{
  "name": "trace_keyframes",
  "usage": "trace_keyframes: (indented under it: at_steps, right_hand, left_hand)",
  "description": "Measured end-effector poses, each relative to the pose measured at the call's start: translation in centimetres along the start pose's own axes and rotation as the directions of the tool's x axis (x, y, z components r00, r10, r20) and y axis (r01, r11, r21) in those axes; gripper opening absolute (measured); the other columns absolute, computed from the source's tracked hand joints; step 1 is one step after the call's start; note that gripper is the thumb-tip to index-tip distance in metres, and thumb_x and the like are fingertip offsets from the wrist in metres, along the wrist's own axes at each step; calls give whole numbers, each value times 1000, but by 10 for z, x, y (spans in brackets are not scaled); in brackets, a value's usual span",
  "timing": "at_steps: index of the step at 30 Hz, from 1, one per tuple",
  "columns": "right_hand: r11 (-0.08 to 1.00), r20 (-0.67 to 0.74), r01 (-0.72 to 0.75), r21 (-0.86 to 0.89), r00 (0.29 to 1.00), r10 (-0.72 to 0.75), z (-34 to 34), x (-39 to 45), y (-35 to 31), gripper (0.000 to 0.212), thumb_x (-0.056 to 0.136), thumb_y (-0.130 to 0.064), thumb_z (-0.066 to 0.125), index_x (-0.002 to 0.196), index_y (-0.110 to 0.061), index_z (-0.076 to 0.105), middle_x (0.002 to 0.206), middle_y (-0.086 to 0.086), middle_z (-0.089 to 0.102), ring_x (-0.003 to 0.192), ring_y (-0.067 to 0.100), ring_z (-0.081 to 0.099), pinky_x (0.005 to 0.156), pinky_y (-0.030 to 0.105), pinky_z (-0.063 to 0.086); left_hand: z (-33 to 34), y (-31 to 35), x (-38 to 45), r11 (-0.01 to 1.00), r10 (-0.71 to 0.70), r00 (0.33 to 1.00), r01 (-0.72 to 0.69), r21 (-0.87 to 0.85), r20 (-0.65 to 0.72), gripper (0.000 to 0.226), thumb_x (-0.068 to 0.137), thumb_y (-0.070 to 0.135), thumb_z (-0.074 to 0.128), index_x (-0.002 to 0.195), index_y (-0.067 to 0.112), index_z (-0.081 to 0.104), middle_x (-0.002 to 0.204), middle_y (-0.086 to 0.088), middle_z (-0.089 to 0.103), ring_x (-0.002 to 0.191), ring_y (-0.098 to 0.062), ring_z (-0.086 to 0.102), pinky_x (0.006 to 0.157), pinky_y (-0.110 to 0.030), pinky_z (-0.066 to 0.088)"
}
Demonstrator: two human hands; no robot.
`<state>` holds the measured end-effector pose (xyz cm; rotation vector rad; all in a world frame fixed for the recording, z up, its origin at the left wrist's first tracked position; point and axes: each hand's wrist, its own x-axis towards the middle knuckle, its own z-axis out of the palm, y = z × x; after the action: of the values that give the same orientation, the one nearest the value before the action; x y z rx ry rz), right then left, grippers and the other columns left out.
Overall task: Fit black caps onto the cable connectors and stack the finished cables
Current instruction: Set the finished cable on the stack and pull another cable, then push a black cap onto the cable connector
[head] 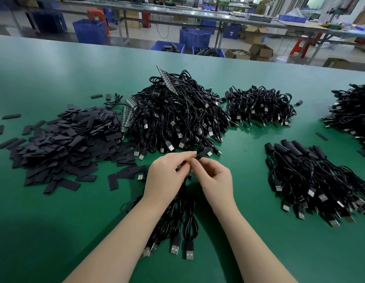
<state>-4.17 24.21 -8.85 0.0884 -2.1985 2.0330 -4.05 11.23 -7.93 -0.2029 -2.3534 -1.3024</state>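
My left hand (167,172) and my right hand (213,176) meet over the green table (54,231), both pinching a black cap (203,154) at the end of a cable. Several black cables (178,217) hang from my left hand toward me, their USB plugs lying on the table. The connector under the cap is hidden by my fingers. A heap of flat black caps (63,144) lies at the left. A big pile of uncapped cables (177,113) sits just beyond my hands. Capped cables (312,180) lie stacked at the right.
More cable piles lie at the back right (259,105) and far right edge (353,111). Loose caps are scattered at the left (10,116). Beyond the table stand blue crates (89,31), cardboard boxes (260,52) and other workbenches.
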Motion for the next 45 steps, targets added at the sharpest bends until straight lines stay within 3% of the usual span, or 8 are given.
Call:
trace_keyframes:
  at_steps: [15, 21, 24, 28, 33, 35, 39, 45]
  right_hand:
    - [992, -102, -20, 125, 994, 32, 5, -4, -5, 18, 90, -18, 72, 80, -31, 80, 81, -3, 77, 77, 5, 67, 69, 16, 52]
    - [937, -444, 218, 272, 893, -79, -37, 15, -59, 15, 93, -28, 66, 83, -23, 76, 85, -2, 75, 84, 14, 70, 81, 26, 57]
    - [936, -543, 331, -117, 768, -339, -89, 24, -91, 13, 95, -37, 63, 91, -28, 72, 72, -16, 69, 64, 6, 62, 60, 18, 52]
    - [599, -435, -78, -797, 762, -480, -163, 45, -92, 30, 99, -33, 52, 99, -12, 74, 77, 2, 70, 69, 28, 59, 61, 29, 40]
    - [172, -531, -539, -825, 842, 94, -207, 59, -59, 28, 99, -25, 54, 119, -12, 70, 116, 24, 61, 107, 42, 57, 85, 44, 48]
    - [44, -525, -525, -850, 851, 14, -196, 58, -56, 32, 98, -32, 57, 118, -9, 68, 115, 25, 60, 112, 42, 53, 91, 46, 42]
    - [147, -233, -187, -971, 874, -427, -129, 47, -68, 26, 89, -29, 66, 111, -16, 74, 105, 17, 69, 96, 37, 59, 79, 41, 40]
    - [515, 176, 42, -856, 961, 214, -10, 29, -40, 34, 95, -47, 56, 103, -19, 74, 94, 2, 71, 86, 23, 66, 78, 32, 55]
  left_hand:
    - [1, 1, 1, 1000, 6, 1000, -6, -18, 31, 38, 83, 19, 70, 117, 37, 68, 105, 21, 69, 103, 6, 59, 92, -27, 51]
    - [-1, 3, 1, 985, 173, 982, -175, -13, -77, 45, 102, 45, 36, 126, 18, 63, 121, 16, 61, 120, 12, 47, 101, -11, 35]
    - [-1, -2, 4, 995, 96, 988, -97, -5, -118, 36, 102, 31, 39, 124, 18, 64, 116, 19, 60, 114, 16, 48, 96, -5, 35]
    - [3, -3, 5, 999, -4, 994, 10, 51, -109, 32, 96, 14, 54, 125, 23, 63, 104, 25, 56, 91, 5, 54, 80, -11, 45]
    - [1, -7, 6, 995, -95, 989, 99, 28, -115, 36, 96, 9, 51, 126, 27, 61, 100, 20, 54, 90, -2, 52, 72, -24, 48]
    - [2, -8, 8, 987, -157, 983, 159, 11, -92, 39, 95, 7, 50, 126, 28, 60, 102, 20, 54, 93, 1, 52, 73, -25, 49]
    - [4, -11, 8, 977, -193, 980, 196, 87, -45, 38, 93, 6, 52, 122, 28, 63, 100, 19, 57, 80, -13, 59, 75, -35, 52]
    - [3, -15, 7, 968, -239, 971, 236, 85, 27, 39, 92, 5, 51, 122, 26, 64, 104, 17, 61, 94, -16, 59, 84, -40, 52]
